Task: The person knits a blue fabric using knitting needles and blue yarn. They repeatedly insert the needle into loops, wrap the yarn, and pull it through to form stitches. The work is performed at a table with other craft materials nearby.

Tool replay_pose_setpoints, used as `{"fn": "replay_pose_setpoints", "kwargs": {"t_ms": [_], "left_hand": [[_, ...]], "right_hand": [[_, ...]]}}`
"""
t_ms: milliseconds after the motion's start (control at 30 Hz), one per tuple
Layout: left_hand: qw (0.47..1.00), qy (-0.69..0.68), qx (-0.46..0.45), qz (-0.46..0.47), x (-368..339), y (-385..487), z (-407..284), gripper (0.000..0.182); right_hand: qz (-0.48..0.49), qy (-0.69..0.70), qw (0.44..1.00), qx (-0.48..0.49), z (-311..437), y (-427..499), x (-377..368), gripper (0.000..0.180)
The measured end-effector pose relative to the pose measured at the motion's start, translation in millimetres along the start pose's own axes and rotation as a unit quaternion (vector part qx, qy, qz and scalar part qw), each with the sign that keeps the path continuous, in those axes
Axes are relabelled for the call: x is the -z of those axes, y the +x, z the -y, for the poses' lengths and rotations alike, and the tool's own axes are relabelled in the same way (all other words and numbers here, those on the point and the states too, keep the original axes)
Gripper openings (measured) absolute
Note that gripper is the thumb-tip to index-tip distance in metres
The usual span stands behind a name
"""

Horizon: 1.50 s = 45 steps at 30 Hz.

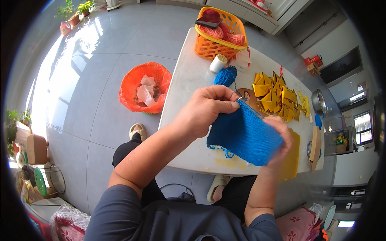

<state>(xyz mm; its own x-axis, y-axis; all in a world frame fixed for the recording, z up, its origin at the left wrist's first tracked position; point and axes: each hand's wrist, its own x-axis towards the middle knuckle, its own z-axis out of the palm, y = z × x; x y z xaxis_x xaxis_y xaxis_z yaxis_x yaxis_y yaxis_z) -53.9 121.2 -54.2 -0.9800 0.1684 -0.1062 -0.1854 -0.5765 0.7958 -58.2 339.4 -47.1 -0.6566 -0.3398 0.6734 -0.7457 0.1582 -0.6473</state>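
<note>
A piece of blue knitting (245, 135) hangs stretched between both hands, above the near part of a pale table. My left hand (208, 105) pinches its upper left corner between thumb and fingers, where the tip of a thin knitting needle (240, 98) sticks out. Along the fabric's top edge runs a row of stitches towards my right hand (282, 135), which grips the right side and is slightly blurred. Loose blue yarn dangles from the lower left edge. Behind the left hand lies a ball of blue yarn (225, 76), a strand trailing from it towards the work.
An orange plastic basket (208, 52) of red and pink yarn stands at the table's (187, 90) far end, a white thread spool (218, 63) before it. Folded gold paper pieces (268, 93) are heaped to the right. On the floor at left stands a red-lined bin (128, 90).
</note>
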Motion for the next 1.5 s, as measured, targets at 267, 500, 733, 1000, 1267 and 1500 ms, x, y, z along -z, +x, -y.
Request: {"fn": "replay_pose_setpoints", "kwargs": {"t_ms": [267,500,733,1000,1267,1500], "left_hand": [[0.998,-0.035,0.046,0.035,2.6,1.0,-3.1,0.009],[0.989,0.135,-0.042,-0.029,-2.9,-3.0,2.7,0.012],[0.994,0.113,0.002,-0.004,-1.3,-3.0,-1.6,0.013],[0.998,-0.008,0.051,0.048,1.3,-1.2,-3.7,0.013],[0.997,0.004,0.053,0.064,0.4,-0.7,0.3,0.014],[0.986,-0.095,0.115,0.078,1.5,-0.4,-0.6,0.020]], "right_hand": [[-0.016,0.265,0.942,-0.206,-16.4,-6.0,-1.6,0.026],[0.025,-0.004,0.998,-0.065,5.4,-3.3,-1.0,0.028],[-0.002,0.166,0.975,-0.150,-2.2,-2.4,3.1,0.030],[-0.025,0.309,0.928,-0.207,-10.1,-4.2,2.4,0.032],[-0.020,0.180,0.956,-0.229,-9.1,-7.3,-5.0,0.034],[0.012,0.021,0.999,-0.023,-9.7,-3.5,13.7,0.047]]}}
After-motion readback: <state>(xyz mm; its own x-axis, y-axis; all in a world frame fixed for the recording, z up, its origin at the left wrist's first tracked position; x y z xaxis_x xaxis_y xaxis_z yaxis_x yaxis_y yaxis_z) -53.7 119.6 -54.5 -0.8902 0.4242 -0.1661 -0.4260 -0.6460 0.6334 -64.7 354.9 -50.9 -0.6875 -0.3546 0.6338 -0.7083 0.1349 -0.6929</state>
